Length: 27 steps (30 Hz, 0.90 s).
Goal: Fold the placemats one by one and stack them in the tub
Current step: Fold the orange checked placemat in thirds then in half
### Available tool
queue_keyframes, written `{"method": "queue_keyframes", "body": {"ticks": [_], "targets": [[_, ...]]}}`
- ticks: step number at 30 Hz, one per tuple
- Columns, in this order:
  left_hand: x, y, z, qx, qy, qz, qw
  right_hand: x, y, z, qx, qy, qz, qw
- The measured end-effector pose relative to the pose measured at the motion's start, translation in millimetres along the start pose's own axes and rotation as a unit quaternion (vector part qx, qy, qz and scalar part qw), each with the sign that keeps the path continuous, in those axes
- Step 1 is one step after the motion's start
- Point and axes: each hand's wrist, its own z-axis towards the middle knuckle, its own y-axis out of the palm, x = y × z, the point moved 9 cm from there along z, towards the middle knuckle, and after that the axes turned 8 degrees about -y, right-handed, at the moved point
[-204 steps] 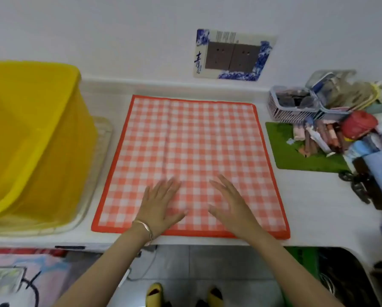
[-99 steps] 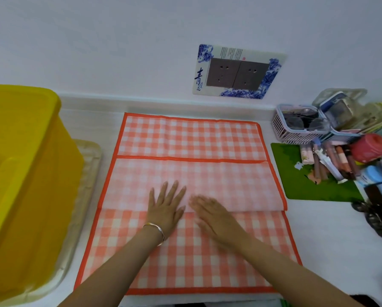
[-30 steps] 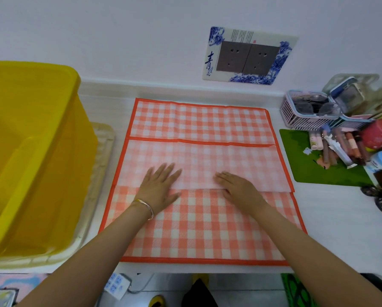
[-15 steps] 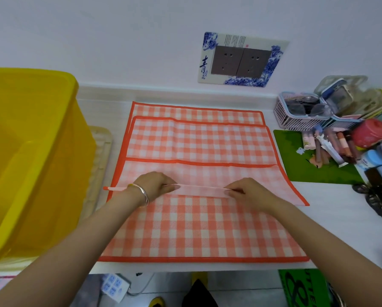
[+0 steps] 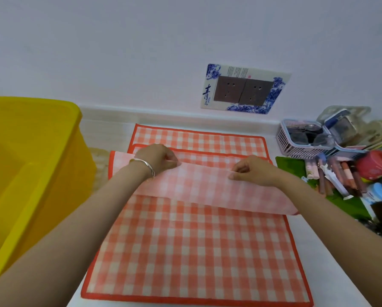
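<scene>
Placemat [image 5: 196, 251] lies flat on the counter just right of the yellow tub [image 5: 30, 173], its folded part lifted off it. My left hand [image 5: 156, 158] and right hand [image 5: 254, 171] each pinch that pale fold — spaced apart so it stays level — to carry it onward.

Two hands work here: the left hand [image 5: 157, 157] and the right hand [image 5: 253, 171], each pinching the cloth. One bracelet [image 5: 144, 166] sits on the left wrist. Placemats: at least two, one checked placemat [image 5: 192, 251] lying flat on the desk [image 5: 331, 258] with its lifted fold, and another placemat [image 5: 198, 138] under it at the far edge; more cannot be told. One yellow tub [image 5: 30, 169]. One socket plate [image 5: 244, 89] with two sockets. One white basket [image 5: 305, 140]. One green mat [image 5: 294, 165].
</scene>
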Motion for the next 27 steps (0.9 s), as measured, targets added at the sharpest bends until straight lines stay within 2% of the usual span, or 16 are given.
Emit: {"method": "queue_keyframes", "body": {"ticks": [3, 5, 7, 11, 13, 21, 25, 27], "targets": [[4, -9, 6, 0.125, 0.009, 0.039, 0.991, 11, -11, 21, 0.026, 0.002, -0.013, 1.000], [9, 3, 5, 0.163, 0.039, 0.035, 0.985, 18, -15, 36, 0.043, 0.003, -0.033, 0.999], [11, 28, 3, 0.150, 0.049, 0.027, 0.987, 27, -15, 49, 0.062, 0.012, -0.050, 0.997], [8, 96, 1, 0.025, 0.036, 0.076, 0.996, 48, -11, 73, 0.116, 0.037, -0.101, 0.987], [4, 117, -2, -0.002, 0.020, 0.085, 0.996, 55, -8, 80, 0.139, 0.040, -0.129, 0.981], [-4, 143, 1, 0.015, -0.013, 0.089, 0.996, 70, 0, 97, 0.231, 0.042, -0.175, 0.956], [-10, 155, 2, 0.015, -0.037, 0.088, 0.995, 65, 5, 101, 0.238, 0.041, -0.199, 0.950], [-11, 157, 3, 0.030, -0.042, 0.083, 0.995, 63, 10, 99, 0.248, 0.037, -0.170, 0.953]]}}
